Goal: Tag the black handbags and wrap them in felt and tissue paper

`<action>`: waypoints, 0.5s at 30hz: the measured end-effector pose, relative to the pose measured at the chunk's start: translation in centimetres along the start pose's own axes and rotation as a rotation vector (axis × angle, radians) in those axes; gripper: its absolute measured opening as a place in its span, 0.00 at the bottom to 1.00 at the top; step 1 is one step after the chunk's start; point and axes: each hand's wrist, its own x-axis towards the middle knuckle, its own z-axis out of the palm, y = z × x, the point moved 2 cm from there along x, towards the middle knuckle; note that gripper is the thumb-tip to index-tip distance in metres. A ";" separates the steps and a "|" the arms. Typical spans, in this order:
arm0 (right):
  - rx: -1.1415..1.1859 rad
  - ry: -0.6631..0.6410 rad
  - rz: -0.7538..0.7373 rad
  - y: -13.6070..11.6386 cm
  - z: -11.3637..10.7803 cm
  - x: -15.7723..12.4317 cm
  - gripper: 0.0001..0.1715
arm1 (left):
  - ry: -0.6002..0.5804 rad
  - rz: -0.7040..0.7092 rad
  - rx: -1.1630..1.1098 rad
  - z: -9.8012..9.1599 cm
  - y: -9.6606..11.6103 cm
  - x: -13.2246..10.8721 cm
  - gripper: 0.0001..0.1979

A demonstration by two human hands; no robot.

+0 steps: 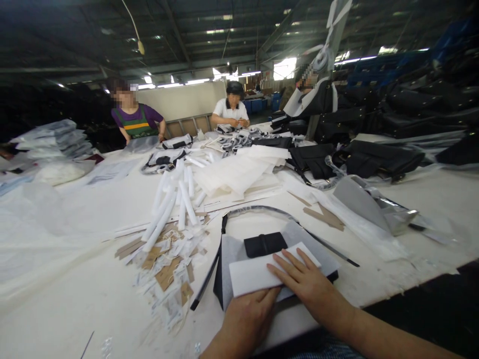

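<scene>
A black handbag (218, 284) lies before me, its front covered by pale grey wrapping, with a small black flap (265, 244) showing. Its strap (258, 210) arches behind it, partly wrapped in clear plastic. Across the bag's front rests a white foam sheet (249, 273). My right hand (305, 281) presses on the sheet's right half, fingers spread and flat. At the sheet's near edge, my left hand (251, 314) is closed, its fingers curled round the edge and mostly hidden.
White foam rolls (160, 219) and brown and white tags (166, 271) lie to the left. Thin white sheets (241, 172) are stacked beyond the bag. Black bags (379, 157) and a grey wrapped piece (359, 204) lie right. Two co-workers (138, 119) (230, 109) are across the table.
</scene>
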 end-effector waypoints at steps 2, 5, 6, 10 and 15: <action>-0.004 -0.015 -0.008 0.1 0.3 -0.2 0.35 | 0.076 0.037 0.035 -0.2 0.3 0.0 0.27; -0.007 -0.022 -0.022 0.3 1.2 -0.6 0.39 | 0.284 0.159 0.042 -1.1 1.2 0.3 0.17; -0.006 -0.022 -0.027 0.3 1.7 -0.8 0.41 | 0.363 0.192 0.025 -1.5 1.6 0.5 0.14; 0.028 0.009 -0.065 0.9 3.5 -1.5 0.40 | 0.454 0.218 0.012 -2.9 2.2 1.5 0.13; 0.376 -0.060 -0.062 4.5 1.7 -0.2 0.30 | 0.235 0.099 0.175 -0.4 0.3 1.9 0.37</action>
